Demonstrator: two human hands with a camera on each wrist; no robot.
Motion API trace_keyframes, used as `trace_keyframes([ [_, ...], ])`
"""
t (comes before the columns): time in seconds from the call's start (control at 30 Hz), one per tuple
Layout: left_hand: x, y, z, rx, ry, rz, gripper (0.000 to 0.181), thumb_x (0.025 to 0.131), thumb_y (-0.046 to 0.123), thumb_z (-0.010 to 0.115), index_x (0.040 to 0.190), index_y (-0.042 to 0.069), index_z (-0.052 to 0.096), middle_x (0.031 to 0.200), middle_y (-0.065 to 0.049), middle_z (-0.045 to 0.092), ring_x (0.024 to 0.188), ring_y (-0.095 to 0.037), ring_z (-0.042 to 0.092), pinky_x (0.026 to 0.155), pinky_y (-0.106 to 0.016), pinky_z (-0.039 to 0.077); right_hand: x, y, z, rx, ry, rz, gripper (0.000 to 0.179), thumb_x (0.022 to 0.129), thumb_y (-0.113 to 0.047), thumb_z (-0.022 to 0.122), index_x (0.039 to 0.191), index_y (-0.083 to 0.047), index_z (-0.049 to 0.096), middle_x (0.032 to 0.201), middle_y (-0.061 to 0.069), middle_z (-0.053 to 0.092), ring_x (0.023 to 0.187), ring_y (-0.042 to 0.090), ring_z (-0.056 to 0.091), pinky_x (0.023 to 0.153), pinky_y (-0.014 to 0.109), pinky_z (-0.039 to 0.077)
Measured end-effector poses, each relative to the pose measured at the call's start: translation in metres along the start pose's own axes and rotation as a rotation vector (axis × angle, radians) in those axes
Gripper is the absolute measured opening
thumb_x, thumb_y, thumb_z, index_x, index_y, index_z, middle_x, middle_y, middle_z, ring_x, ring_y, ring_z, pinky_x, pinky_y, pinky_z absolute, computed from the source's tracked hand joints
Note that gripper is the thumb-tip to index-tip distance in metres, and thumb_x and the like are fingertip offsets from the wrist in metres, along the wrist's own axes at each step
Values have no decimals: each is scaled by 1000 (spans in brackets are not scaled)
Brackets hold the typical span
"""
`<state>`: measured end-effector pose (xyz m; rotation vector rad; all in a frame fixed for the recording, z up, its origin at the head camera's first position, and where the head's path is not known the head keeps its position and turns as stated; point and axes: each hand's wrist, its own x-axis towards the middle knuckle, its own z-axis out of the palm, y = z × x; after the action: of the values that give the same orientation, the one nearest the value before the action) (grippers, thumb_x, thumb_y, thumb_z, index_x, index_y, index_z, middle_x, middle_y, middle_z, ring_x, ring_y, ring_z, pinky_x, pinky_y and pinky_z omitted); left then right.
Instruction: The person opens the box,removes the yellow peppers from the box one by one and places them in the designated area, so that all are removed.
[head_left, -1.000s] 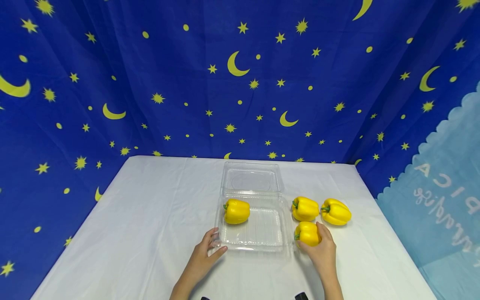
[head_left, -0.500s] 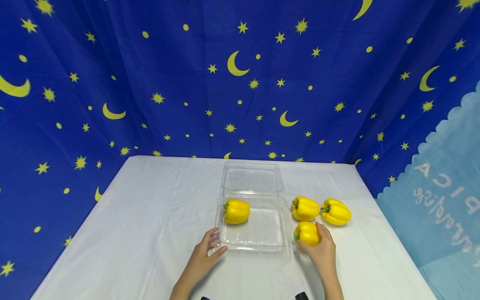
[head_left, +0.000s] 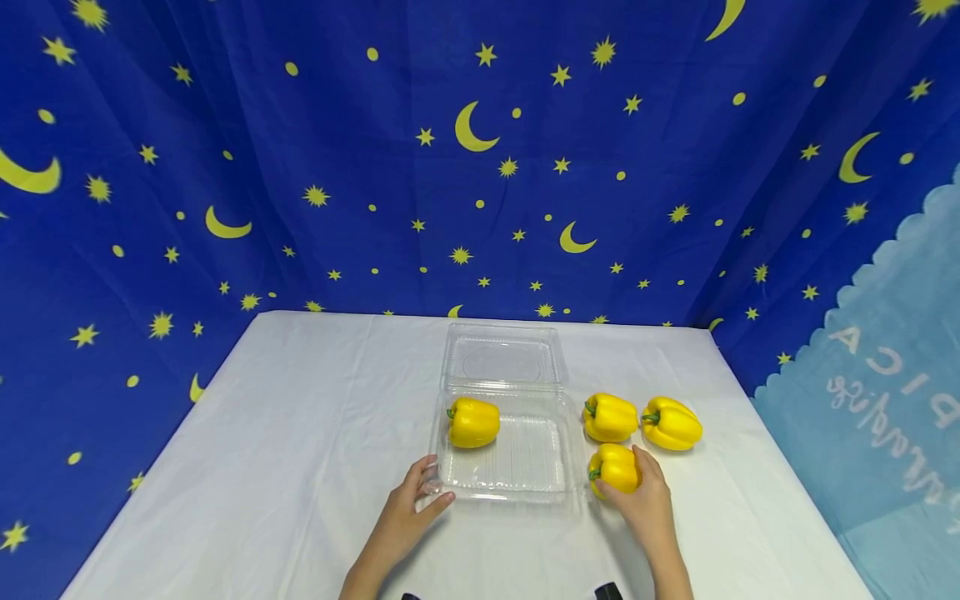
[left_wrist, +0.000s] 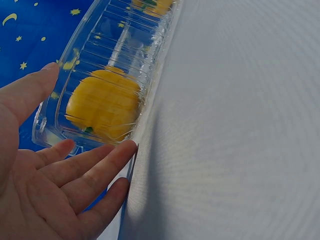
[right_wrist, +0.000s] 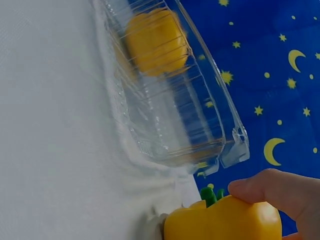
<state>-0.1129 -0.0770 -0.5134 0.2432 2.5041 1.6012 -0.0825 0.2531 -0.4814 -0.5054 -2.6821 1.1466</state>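
Glossy yellow bell pepper point(head_left: 615, 465) just beside near right corner of clear plastic hinged container point(head_left: 532, 457), on or just above white-clothed worktop point(head_left: 300, 458); right hand point(head_left: 645, 498) pinches it; probably light, firm, slippery; best gripped across sides, off stem; left hand point(head_left: 408, 506) spread at near left corner.

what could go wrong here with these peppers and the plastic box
The right hand grips a yellow pepper just beside the clear box; moved left too low, it might knock the rim. The box could then slide, as the left hand is loosely spread at one corner. The pepper inside lies on its side and might roll if jolted.
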Motion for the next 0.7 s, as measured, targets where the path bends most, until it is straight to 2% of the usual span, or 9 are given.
trace_keyframes([
  [0.4, 0, -2, 1, -3, 2, 4, 63, 89, 31, 67, 139, 7, 39, 137, -26, 51, 117, -41, 57, 101, -56, 45, 1, 2, -6, -36, -94, 8, 87, 79, -18, 76, 139, 20, 25, 144, 41, 26, 135, 54, 26, 115, 61, 23],
  [0.53, 0, -2, 1, -12, 2, -2, 63, 88, 31, 67, 140, 7, 39, 137, -26, 51, 118, -41, 57, 102, -55, 45, 2, 3, -9, -50, -99, -10, 90, 79, -24, 77, 139, 21, 26, 145, 41, 26, 135, 54, 25, 115, 61, 22],
  [0.7, 1, -3, 1, -13, -1, -3, 64, 88, 32, 67, 140, 7, 39, 138, -25, 51, 118, -41, 57, 102, -56, 44, 2, 3, -12, -34, -61, -54, 89, 80, -24, 76, 140, 19, 26, 145, 39, 27, 134, 53, 30, 114, 60, 26],
])
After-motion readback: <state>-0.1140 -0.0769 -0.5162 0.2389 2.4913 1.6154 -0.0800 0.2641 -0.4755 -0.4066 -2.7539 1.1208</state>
